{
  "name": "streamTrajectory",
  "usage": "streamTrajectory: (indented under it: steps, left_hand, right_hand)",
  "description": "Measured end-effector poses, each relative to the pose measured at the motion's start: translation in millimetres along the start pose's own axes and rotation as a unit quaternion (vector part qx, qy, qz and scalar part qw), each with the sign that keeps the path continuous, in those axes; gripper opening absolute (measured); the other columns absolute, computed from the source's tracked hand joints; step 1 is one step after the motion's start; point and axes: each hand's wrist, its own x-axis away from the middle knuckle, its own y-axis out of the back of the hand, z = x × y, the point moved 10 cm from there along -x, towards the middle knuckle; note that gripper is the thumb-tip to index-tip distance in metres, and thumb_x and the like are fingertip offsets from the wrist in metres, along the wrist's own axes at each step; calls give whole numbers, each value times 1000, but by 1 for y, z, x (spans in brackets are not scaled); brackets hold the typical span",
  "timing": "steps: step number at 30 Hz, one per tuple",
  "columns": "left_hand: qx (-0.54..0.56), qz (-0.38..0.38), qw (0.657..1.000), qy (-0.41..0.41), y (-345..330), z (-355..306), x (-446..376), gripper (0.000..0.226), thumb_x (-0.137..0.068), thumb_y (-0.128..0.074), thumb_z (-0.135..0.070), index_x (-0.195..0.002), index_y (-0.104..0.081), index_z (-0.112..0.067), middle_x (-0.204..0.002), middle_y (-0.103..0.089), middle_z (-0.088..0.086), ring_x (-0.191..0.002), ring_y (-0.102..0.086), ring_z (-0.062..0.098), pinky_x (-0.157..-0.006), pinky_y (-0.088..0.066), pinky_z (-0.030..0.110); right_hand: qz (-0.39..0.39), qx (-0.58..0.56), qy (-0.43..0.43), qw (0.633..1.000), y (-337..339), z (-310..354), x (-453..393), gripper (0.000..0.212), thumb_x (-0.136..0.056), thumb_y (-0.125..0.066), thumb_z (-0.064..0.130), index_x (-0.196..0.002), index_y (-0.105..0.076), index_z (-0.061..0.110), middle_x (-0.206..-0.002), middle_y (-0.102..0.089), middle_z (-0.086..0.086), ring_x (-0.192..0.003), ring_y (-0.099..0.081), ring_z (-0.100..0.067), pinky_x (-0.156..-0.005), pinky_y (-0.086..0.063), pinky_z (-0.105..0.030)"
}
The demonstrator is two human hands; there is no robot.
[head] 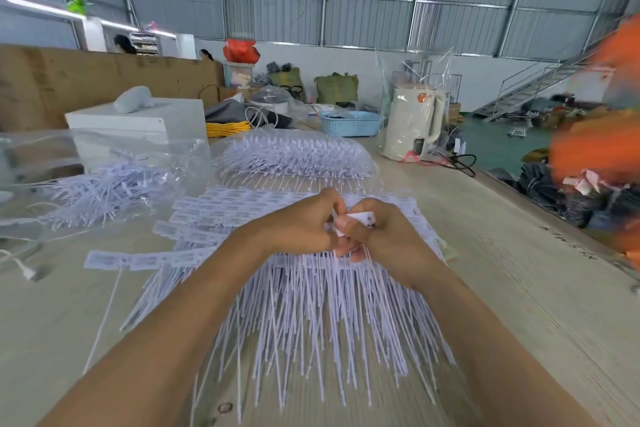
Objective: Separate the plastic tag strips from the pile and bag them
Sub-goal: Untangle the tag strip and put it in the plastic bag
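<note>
An orange shape [602, 135] at the right edge is blurred, and print on the tag strips [221, 215] is unreadable.

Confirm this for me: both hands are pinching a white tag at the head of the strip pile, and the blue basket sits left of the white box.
Wrong on the basket. In the head view the blue basket sits right of the white box. Both the left hand and right hand do pinch the white tag.
</note>
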Motion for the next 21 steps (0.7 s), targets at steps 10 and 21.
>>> streamTrajectory:
  steps: [10, 21]
  left_hand:
    - [71, 41, 996, 43, 11, 16, 10, 19, -91, -59, -26, -82, -68, -11, -60, -65, -4, -54, -54, 6, -52, -42, 18]
    - [188, -21, 980, 54, 18, 17, 2, 37, -90, -57, -14, -53, -62, -14, -36, -37, -5, -33, -27, 7, -40, -18, 18]
  right_hand:
    - [-38, -13, 6, 999, 9, 2, -2, 8, -87, -62, 3, -93, -57, 6, -54, -60, 1, -47, -57, -7, -47, -45, -17]
    - [-79, 146, 104, 981, 10, 29, 6, 16, -89, -55, -4, -79, -55, 9, -63, -55, -2, -46, -53, -5, -50, -45, -19]
